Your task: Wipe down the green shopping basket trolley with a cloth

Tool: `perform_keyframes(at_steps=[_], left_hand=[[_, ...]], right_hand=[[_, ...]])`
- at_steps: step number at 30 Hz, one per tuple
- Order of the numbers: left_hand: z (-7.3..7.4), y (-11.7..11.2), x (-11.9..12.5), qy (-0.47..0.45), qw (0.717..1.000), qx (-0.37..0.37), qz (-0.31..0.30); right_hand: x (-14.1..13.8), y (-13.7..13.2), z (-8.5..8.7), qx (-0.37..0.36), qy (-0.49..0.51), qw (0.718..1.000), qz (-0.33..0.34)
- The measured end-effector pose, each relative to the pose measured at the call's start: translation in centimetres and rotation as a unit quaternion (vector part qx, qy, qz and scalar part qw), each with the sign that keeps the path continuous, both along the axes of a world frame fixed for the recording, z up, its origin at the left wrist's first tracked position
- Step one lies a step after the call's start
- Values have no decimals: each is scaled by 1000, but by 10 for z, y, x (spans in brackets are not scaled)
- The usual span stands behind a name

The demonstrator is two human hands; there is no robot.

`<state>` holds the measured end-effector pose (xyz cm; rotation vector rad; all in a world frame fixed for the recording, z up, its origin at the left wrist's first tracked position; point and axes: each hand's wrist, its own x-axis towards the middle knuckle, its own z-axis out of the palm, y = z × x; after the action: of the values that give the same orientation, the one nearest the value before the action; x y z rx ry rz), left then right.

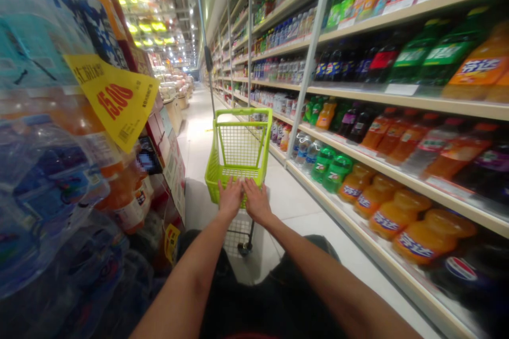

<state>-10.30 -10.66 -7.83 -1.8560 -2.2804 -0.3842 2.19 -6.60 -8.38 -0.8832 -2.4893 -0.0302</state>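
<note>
A lime-green shopping cart stands in front of me in the aisle, with a mesh basket and a dark wheel below. Both of my hands rest side by side on its near edge, palms down. My left hand has its fingers over the left part of that edge. Close beside it, my right hand lies over the right part, its fingers also reaching over the edge. The fingertips are partly lost against the green plastic. The basket shows nothing inside.
Along the right run long shelves of drink bottles, with large orange bottles at the bottom. Stacked wrapped bottles crowd the left, bearing a yellow price sign. A thin pole rises beyond the cart. Pale floor tiles stretch ahead.
</note>
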Motion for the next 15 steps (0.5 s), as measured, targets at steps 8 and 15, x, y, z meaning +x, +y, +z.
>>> perform_keyframes(at_steps=[8, 15], left_hand=[[11, -27, -44, -1, 993, 34, 112], [13, -10, 6, 3, 1000, 24, 18]], right_hand=[[10, 9, -3, -1, -4, 1000, -25], [7, 8, -5, -1, 0, 1000, -25]])
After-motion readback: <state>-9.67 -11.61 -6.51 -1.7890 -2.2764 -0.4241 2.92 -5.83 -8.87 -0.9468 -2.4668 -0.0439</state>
